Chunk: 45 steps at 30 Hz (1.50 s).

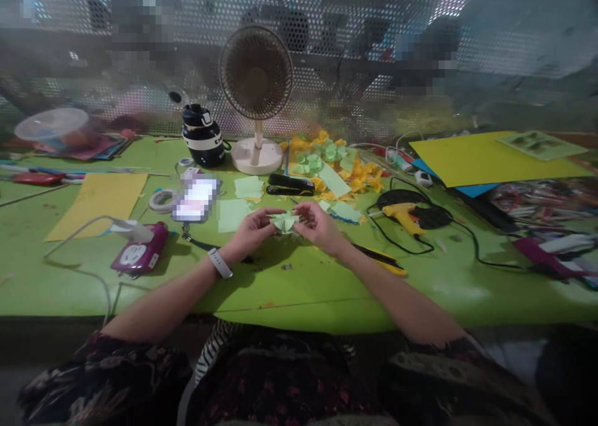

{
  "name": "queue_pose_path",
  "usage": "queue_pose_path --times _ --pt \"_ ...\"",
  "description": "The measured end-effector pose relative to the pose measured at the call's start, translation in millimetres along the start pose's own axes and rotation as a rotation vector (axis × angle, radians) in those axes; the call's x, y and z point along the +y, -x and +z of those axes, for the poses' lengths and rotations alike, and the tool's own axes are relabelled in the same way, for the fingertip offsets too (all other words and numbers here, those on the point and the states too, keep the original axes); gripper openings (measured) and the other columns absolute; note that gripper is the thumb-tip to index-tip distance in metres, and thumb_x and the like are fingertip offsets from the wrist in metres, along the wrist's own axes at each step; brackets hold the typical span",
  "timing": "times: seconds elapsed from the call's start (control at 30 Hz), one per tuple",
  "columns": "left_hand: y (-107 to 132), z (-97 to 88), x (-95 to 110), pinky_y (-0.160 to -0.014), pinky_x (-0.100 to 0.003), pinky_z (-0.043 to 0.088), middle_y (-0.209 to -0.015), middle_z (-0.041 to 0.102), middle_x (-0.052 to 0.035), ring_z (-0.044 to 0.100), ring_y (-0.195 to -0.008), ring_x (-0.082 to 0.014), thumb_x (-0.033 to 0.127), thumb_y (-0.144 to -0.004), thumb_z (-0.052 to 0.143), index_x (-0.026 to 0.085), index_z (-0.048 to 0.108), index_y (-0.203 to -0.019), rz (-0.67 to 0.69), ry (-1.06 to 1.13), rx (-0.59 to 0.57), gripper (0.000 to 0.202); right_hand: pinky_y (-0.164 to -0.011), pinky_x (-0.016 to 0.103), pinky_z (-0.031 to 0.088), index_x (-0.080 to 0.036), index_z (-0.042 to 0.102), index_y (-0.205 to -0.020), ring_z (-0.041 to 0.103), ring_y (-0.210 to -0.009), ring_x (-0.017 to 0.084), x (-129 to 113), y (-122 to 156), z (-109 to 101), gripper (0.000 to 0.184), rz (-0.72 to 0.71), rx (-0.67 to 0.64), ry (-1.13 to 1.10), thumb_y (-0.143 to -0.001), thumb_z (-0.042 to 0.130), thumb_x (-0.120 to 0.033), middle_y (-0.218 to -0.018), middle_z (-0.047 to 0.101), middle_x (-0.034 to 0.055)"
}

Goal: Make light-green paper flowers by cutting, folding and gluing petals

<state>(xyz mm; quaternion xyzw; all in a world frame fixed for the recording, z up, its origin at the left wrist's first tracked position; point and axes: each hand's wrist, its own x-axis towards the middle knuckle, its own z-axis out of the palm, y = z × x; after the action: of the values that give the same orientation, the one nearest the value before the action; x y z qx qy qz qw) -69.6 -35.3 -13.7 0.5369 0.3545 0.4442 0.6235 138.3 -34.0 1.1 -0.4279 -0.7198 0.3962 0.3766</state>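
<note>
Between my two hands is a small folded piece of light green paper (284,223), with creased, fanned-out flaps. My left hand (255,231) pinches its left side, and my right hand (318,225) grips its right side with bent fingers. Just beyond the left hand lie light green paper squares (232,216). Farther back sit a smaller stack of green paper (248,187) and a black stapler (290,185). A yellow-and-black cutter (382,261) rests under my right forearm. The table right below the paper piece carries tiny scraps.
A beige fan (256,158) and dark bottle (204,136) stand at the back, beside a pile of orange and green paper pieces (327,158). Right: a yellow glue gun (404,217) with black cord. Left: a phone (196,200), tape roll (163,200) and purple power socket (140,251).
</note>
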Motion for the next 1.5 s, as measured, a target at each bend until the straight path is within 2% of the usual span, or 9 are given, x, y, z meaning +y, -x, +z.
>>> queue_pose_path --times 0.13,0.27,0.4,0.67,0.8,1.13,1.4,1.5 --pt "0.6 0.8 -1.5 -0.078 -0.028 0.055 -0.089 0.076 -0.0057 0.07 -0.078 -0.0138 0.025 -0.076 0.079 0.013 0.066 -0.112 0.01 0.019 -0.013 0.04 -0.088 0.043 0.055 -0.022 0.056 -0.107 0.062 -0.108 0.024 2.5 0.3 2.2 0.022 -0.181 0.029 0.11 -0.086 0.061 -0.025 -0.12 0.062 0.0111" --pt "2.2 1.7 -0.2 -0.071 -0.025 0.054 -0.08 0.075 -0.0034 0.069 -0.071 -0.0124 0.026 -0.075 0.08 0.013 0.066 -0.111 -0.008 0.015 0.001 0.041 -0.096 0.049 0.051 -0.023 0.061 -0.1 0.06 -0.114 0.026 3.2 0.9 2.8 0.013 -0.336 0.069 0.239 -0.087 0.059 -0.02 -0.118 0.064 0.0104" --pt "2.2 -0.2 -1.4 -0.064 -0.022 0.051 -0.079 0.074 -0.0027 0.068 -0.068 -0.0114 0.027 -0.076 0.08 0.013 0.065 -0.114 -0.007 0.007 -0.004 0.043 -0.098 0.049 0.05 -0.023 0.063 -0.1 0.061 -0.114 0.026 1.2 2.9 3.9 0.012 -0.329 0.063 0.241 -0.089 0.059 -0.02 -0.118 0.067 0.0102" --pt "2.6 0.8 -0.3 -0.075 -0.027 0.055 -0.082 0.074 -0.002 0.07 -0.076 -0.0127 0.027 -0.075 0.082 0.014 0.063 -0.117 0.001 0.054 -0.013 0.047 -0.095 0.043 0.054 -0.021 0.066 -0.102 0.066 -0.112 0.024 -1.8 6.3 10.9 0.016 -0.233 0.088 0.082 -0.087 0.06 -0.021 -0.123 0.07 0.0106" --pt "4.0 4.0 3.2 -0.076 -0.026 0.054 -0.082 0.074 -0.0018 0.069 -0.075 -0.0117 0.026 -0.075 0.082 0.014 0.062 -0.117 -0.013 0.097 -0.004 0.048 -0.104 0.045 0.049 -0.022 0.069 -0.101 0.066 -0.116 0.023 -1.3 8.0 12.5 0.015 -0.244 0.13 0.101 -0.089 0.061 -0.023 -0.123 0.072 0.0094" --pt "5.1 5.4 -1.7 -0.076 -0.026 0.055 -0.084 0.075 -0.0019 0.068 -0.074 -0.011 0.021 -0.077 0.08 0.014 0.06 -0.124 -0.012 0.168 0.011 0.052 -0.109 0.051 0.046 -0.029 0.075 -0.1 0.061 -0.126 0.023 3.7 8.5 14.3 0.017 -0.393 0.202 0.185 -0.091 0.062 -0.024 -0.128 0.07 0.0049" --pt "5.3 2.8 -0.5 -0.07 -0.022 0.053 -0.074 0.069 0.0028 0.065 -0.068 -0.008 0.016 -0.077 0.077 0.015 0.059 -0.127 -0.014 0.176 0.036 0.053 -0.109 0.053 0.046 -0.026 0.074 -0.113 0.057 -0.131 0.026 4.0 7.3 10.0 0.028 -0.523 0.153 0.432 -0.09 0.059 -0.025 -0.139 0.064 0.0079" --pt "6.4 1.4 2.7 -0.073 -0.023 0.056 -0.073 0.067 0.0043 0.065 -0.069 -0.0082 0.019 -0.076 0.079 0.017 0.061 -0.124 -0.013 0.222 0.05 0.052 -0.111 0.056 0.043 -0.026 0.072 -0.12 0.052 -0.136 0.029 5.8 6.4 7.9 0.034 -0.532 0.112 0.507 -0.087 0.061 -0.026 -0.145 0.058 0.0078"
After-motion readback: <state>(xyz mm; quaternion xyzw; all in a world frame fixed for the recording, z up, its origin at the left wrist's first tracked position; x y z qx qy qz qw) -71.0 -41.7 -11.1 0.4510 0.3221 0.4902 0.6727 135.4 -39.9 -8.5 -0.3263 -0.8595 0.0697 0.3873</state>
